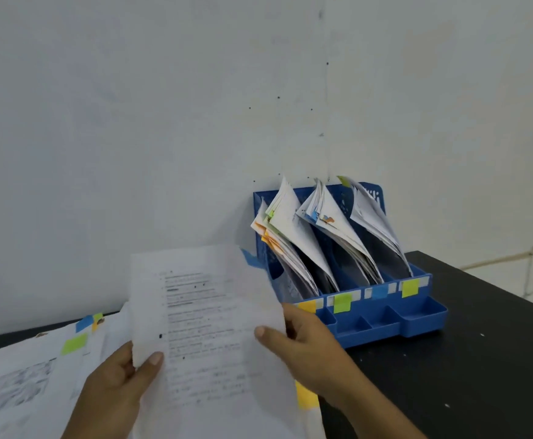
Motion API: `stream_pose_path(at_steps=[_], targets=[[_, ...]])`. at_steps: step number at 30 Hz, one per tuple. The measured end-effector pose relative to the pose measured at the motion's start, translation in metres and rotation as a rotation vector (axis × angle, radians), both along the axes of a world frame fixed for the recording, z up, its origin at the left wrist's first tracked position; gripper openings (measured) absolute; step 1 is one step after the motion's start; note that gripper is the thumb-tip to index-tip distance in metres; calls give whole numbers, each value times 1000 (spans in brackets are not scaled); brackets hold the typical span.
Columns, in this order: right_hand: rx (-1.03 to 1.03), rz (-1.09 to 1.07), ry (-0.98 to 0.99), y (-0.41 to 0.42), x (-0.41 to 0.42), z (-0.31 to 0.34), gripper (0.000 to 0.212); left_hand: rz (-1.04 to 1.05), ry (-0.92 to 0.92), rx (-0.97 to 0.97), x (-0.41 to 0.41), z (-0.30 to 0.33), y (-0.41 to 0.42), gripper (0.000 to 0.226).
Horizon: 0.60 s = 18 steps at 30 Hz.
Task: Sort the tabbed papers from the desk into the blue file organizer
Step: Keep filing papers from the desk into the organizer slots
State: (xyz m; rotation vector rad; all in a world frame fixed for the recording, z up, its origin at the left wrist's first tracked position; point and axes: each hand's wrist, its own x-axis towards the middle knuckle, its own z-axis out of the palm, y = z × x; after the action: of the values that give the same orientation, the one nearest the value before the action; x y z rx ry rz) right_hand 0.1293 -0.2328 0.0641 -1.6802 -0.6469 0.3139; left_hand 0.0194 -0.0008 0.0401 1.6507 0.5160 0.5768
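I hold a printed white sheet (208, 327) upright in front of me. A blue tab (250, 259) sticks out at its upper right corner. My left hand (118, 380) pinches its lower left edge and my right hand (303, 342) grips its right edge. Behind it, at the wall, stands the blue file organizer (417, 315). Its slots hold leaning papers with orange, green, blue and yellow tabs. Matching coloured labels run along its front rail: yellow, green (342, 301), blue (379, 292), yellow-green (410, 287).
A loose pile of tabbed papers (30, 375) lies on the black desk (468, 359) at the left, showing blue, yellow and green tabs. Another yellow tab (305, 396) peeks out under my right wrist. A white wall rises close behind the desk.
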Motion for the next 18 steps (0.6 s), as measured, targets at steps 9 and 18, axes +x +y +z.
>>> stream_pose_path(at_steps=[9,18], targets=[[-31,-268,-91,-66,5,47,16,-112,-164,101,37,49,-45,19],[344,-890,-272,-160,34,127,24,-2,-346,123,93,89,-115,19]])
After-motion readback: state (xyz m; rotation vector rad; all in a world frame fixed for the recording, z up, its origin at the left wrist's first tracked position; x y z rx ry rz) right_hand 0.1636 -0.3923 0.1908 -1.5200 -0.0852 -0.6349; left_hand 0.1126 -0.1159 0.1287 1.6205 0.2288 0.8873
